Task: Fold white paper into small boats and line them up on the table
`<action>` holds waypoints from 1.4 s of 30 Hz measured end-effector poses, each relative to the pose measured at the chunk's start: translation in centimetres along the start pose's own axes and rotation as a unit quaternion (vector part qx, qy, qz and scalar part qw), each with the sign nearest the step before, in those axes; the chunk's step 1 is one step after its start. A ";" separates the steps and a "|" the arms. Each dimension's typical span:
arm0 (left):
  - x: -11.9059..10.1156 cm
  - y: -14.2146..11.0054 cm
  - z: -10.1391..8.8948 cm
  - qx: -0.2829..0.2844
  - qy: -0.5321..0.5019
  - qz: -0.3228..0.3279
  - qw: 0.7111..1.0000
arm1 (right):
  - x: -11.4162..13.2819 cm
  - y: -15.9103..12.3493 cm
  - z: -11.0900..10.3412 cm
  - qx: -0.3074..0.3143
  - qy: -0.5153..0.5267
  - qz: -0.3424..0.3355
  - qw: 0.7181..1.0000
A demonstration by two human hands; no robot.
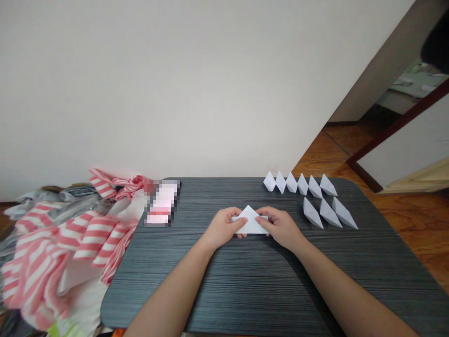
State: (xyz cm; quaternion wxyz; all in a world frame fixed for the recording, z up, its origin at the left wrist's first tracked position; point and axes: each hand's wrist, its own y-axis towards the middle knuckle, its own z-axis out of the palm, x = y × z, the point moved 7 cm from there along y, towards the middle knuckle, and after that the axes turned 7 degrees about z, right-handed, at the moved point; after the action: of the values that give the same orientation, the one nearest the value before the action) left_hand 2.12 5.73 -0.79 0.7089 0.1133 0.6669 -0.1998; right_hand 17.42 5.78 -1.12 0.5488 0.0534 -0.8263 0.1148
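Note:
Between my two hands is a folded white paper (250, 222), its peak pointing away from me and its straight edge toward me. My left hand (224, 227) pinches its left side, thumb on top and fingers beneath. On the right side my right hand (282, 227) grips it the same way. The paper is held just above the dark table (224, 281); I cannot tell whether it touches the top. Folded paper boats (298, 184) stand in a row at the back right, with three more paper boats (329, 214) in front of them.
At the table's back left lies a flat, blurred-out pinkish object (161, 206), perhaps a screen. Red-and-white striped cloth (84, 238) and other fabrics are heaped left of the table. A pale wall (175, 93) rises behind; wooden floor (414, 220) shows at the right.

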 end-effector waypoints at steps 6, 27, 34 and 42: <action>0.1 0.0 0.0 -0.005 0.000 -0.004 1.000 | 0.3 -0.1 0.0 0.004 0.008 -0.007 1.000; 0.6 0.3 -0.9 -0.038 -0.029 0.014 0.999 | 2.9 -0.9 0.0 0.060 -0.091 -0.203 0.973; 0.2 0.4 -0.6 -0.016 -0.001 0.021 1.000 | 3.0 -0.8 -0.3 0.041 -0.084 -0.193 0.977; -0.6 0.1 0.2 0.024 -0.012 0.045 0.999 | 2.0 -0.4 -0.9 -0.022 -0.049 -0.104 0.993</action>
State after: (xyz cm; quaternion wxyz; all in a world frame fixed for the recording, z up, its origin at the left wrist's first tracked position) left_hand 2.32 5.86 -0.18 0.7223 0.1580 0.6472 -0.1854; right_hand 17.51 5.70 1.09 0.5180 0.1327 -0.8442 0.0359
